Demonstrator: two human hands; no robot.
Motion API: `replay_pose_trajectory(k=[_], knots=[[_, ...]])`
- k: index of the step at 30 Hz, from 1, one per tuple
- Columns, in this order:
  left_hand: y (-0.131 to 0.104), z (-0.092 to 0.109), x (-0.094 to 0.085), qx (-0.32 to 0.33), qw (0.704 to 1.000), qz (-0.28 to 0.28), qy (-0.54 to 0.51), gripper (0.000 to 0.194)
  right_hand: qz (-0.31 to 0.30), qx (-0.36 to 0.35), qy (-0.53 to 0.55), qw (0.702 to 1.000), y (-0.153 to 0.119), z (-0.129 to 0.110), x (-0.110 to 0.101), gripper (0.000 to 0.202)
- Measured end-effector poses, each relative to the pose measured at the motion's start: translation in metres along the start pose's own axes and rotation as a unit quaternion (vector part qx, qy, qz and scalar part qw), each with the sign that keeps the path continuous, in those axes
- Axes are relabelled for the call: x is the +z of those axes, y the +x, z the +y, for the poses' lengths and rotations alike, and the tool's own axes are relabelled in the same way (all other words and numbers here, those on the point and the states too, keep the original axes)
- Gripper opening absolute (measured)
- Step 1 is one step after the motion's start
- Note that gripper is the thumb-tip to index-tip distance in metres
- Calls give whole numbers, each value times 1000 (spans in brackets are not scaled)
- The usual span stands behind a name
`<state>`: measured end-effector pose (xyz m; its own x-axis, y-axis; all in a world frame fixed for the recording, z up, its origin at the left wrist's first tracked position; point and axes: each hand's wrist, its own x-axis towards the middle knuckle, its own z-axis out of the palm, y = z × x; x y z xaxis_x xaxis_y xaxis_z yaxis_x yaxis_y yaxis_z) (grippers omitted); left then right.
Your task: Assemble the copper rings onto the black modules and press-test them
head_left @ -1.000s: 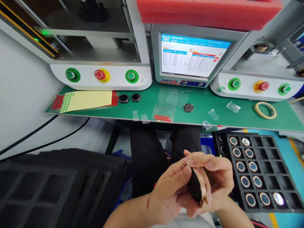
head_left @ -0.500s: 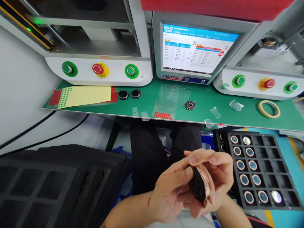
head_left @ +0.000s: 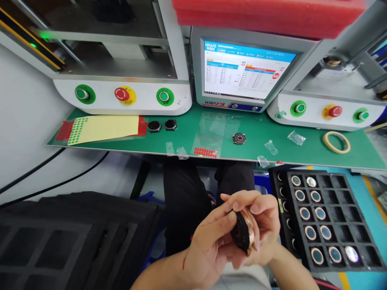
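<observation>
Both my hands hold one round watch case with a black face and a rose-gold rim, turned edge-on, low in the middle over my lap. My left hand grips it from the left with the thumb on top. My right hand cups it from the right, fingers curled over its upper edge. A black foam tray with several round watch parts in its cells sits just right of my hands.
A green bench mat carries two black watch faces, one watch case, a tape roll, a yellow sticker sheet and clear film scraps. Behind stand two machines with green and red buttons and a monitor. Empty black trays lie at left.
My hands with the watch case have shifted slightly left and the case has turned a little. The view has swayed; nothing on the bench has moved.
</observation>
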<state>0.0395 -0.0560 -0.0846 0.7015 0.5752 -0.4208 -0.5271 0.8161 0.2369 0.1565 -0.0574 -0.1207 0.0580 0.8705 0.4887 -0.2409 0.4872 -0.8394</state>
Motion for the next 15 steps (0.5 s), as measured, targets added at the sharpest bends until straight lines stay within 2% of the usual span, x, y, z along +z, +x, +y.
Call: replay_pose_trajectory(k=[2,4,5,6,7,8,9,10,11,12,15], knots=[[7,6,-3,25,998,20,60,38,2,6,-2,1000,0,7,-3,56],[22,18,-9,83,977,49,192,39,16,23,-24,999,1,15,-7,58],[34,27,-12,130,943,74,296,39,35,31,-42,998,2,19,-10,58],[47,38,-16,182,887,106,410,37,60,35,-63,996,2,23,-14,56],[62,49,-19,232,811,140,518,33,87,37,-86,992,2,26,-18,51],[78,60,-22,278,718,181,612,28,114,39,-107,987,2,29,-22,45],[93,71,-26,305,654,210,659,22,138,40,-124,982,2,32,-26,39],[108,81,-29,321,607,236,687,17,156,44,-138,977,2,33,-29,35],[120,88,-32,329,579,259,700,12,166,49,-152,973,2,34,-32,31],[131,94,-35,331,563,279,704,11,167,56,-167,970,2,35,-35,28],[150,100,-46,337,507,335,720,17,155,80,-207,963,2,35,-40,14]])
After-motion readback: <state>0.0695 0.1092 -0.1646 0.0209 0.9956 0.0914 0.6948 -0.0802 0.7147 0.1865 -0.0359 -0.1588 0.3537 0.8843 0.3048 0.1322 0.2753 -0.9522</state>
